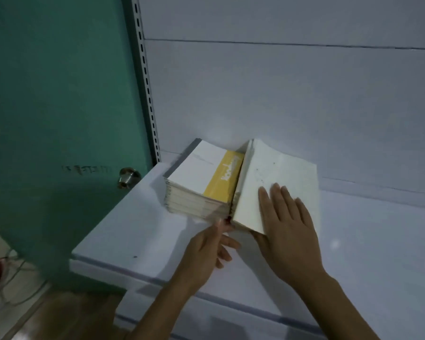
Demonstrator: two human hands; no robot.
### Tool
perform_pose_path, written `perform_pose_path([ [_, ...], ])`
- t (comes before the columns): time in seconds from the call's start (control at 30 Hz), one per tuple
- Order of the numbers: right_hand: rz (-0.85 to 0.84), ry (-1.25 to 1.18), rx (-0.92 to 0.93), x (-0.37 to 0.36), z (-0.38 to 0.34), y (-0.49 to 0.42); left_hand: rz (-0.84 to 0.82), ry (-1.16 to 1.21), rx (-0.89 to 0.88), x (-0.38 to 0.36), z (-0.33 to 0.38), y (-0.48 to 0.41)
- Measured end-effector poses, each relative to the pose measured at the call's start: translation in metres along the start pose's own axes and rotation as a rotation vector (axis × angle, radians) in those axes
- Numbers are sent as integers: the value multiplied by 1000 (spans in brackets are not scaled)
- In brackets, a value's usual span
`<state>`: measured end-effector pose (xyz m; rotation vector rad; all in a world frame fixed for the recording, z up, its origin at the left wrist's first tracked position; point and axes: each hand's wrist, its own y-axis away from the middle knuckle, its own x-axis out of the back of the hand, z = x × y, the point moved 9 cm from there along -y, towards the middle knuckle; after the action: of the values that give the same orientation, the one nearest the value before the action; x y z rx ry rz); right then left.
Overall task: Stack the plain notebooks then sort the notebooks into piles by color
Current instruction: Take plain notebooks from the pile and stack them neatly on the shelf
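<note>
A stack of notebooks (201, 177) with a white cover and a yellow band lies on the white shelf (138, 231) near its left end. Directly to its right sits a plain cream-covered stack of notebooks (277, 168), tilted up on its left side. My right hand (287, 222) lies flat on the cream cover with straight fingers, its thumb under the near edge. My left hand (206, 249) reaches to the near corner where the two stacks meet, fingertips touching the lower edge; what they pinch is hidden.
A white back panel (280, 94) rises behind the stacks. A slotted metal upright (146, 77) stands at the shelf's left end, beside a green door (54, 106) with a round knob (128, 176). The shelf surface extends to the right and front.
</note>
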<state>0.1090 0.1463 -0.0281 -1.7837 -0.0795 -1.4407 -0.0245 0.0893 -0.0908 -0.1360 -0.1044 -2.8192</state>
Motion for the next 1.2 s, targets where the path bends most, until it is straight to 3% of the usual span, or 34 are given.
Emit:
perform_pose_path([
  [0.13, 17, -18, -43, -4, -32, 26, -144, 39, 15, 1, 4, -1],
  [0.37, -97, -72, 10, -10, -57, 45, -407, -34, -14, -6, 2, 5],
  [0.5, -107, -178, 18, 18, -58, 39, -311, 2, -112, 21, 11, 10],
  [0.6, 112, -337, -202, 47, -36, 11, -168, 13, -182, 63, 12, 6],
  [0.67, 207, -319, -357, 53, -14, -12, -77, 76, -173, 83, 7, 2],
  [0.73, 69, -285, -447, 38, 4, -33, -21, 145, -154, 93, 4, -2],
  [0.8, -158, -289, -428, 13, 7, -38, -3, 186, -130, 95, 0, -5],
  [0.87, -250, -193, -362, 2, 3, -30, -18, 199, -122, 94, -2, -8],
  [0.97, -73, -142, -381, 17, 4, -16, -64, 192, -133, 91, -2, -7],
  [1.13, 331, -401, -655, 53, 7, 1, -94, 194, -162, 89, 2, -6],
  [1.2, 431, -380, -588, 72, -19, 3, -101, 195, -166, 89, 2, -6],
])
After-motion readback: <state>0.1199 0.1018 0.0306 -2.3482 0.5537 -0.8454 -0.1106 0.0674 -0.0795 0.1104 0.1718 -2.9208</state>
